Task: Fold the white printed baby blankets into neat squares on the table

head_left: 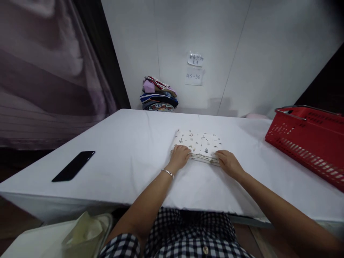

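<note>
A white cloth [200, 141] with small dark printed figures lies folded into a flat, layered rectangle on the white-covered table. My left hand [179, 157] grips its near left corner, fingers curled over the top layer; a silver bracelet circles that wrist. At the near right corner my right hand [228, 162] holds the folded edge, its thumb side towards the cloth. Several layers show along the near edge between my hands. The undersides of my fingers are hidden.
A red plastic basket [309, 138] with a metal handle stands on the right. On the left lies a black phone-like slab [73, 166]. Folded fabrics [159, 96] are stacked behind the table's far edge, by the wall. A white stool-like surface [43, 238] sits below left.
</note>
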### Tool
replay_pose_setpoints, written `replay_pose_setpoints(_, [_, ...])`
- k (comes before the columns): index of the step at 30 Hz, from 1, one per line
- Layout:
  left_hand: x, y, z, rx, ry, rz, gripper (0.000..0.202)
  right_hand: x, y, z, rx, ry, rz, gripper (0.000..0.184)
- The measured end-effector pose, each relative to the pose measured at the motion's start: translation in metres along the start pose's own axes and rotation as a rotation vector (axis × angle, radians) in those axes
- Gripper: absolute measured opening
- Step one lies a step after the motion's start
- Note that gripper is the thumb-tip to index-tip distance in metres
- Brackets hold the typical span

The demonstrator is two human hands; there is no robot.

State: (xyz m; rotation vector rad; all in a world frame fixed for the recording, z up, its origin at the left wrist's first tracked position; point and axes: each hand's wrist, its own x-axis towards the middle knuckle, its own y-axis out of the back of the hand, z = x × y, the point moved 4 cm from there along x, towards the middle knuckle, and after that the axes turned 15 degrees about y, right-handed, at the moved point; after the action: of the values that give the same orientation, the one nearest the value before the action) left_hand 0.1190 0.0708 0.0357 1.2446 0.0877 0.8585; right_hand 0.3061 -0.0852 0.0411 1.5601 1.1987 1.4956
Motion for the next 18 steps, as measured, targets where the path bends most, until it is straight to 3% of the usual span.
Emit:
replay_pose_setpoints(3, [0.003,-0.008,0.005,0.026,-0.006,-0.051,0.014,0.006,-0.009,-0.011,0.072,0.105,-0.068,0.031])
replay_pose_setpoints(9, [0.004,-0.011,0.002,0.006,0.009,-0.081,0.016,0.010,-0.012,-0.008,0.143,0.007,-0.057,0.031])
replay_pose_setpoints(14, [0.009,-0.011,0.005,0.057,0.022,-0.089,0.017,0.008,-0.019,-0.007,0.067,0.031,-0.043,0.031])
replay_pose_setpoints(18, [0.008,-0.014,0.004,0.090,0.012,-0.071,0.017,0.002,-0.025,-0.011,0.006,0.047,0.042,0.032])
